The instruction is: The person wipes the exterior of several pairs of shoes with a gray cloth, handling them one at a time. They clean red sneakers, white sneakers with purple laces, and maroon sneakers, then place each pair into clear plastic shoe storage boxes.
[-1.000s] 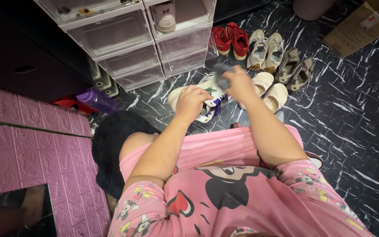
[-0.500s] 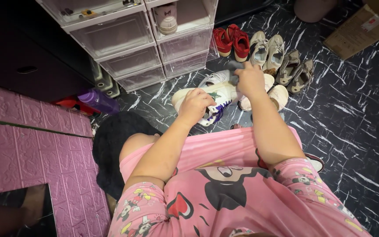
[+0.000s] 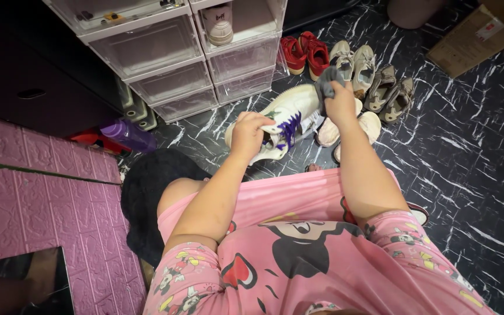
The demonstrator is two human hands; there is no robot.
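Note:
My left hand (image 3: 248, 135) grips the heel end of a white sneaker with purple laces (image 3: 287, 114) and holds it above the floor, toe pointing up and away. At the toe end, my right hand (image 3: 341, 102) is closed around a crumpled grey cloth (image 3: 327, 79) that presses against the shoe. A second white sneaker lies mostly hidden under the held one.
Stacked clear plastic shoe boxes (image 3: 164, 49) stand at the back left, one with a white shoe (image 3: 219, 24) inside. Red shoes (image 3: 305, 53), beige sneakers (image 3: 354, 58), grey-brown shoes (image 3: 391, 90) and cream slip-ons (image 3: 351, 125) sit on the black marble floor. A cardboard box (image 3: 473, 35) lies top right, a purple bottle (image 3: 128, 135) at left.
The sneaker has been lifted and turned so its laces face up. My right hand with the cloth slid from the shoe's side to its toe end.

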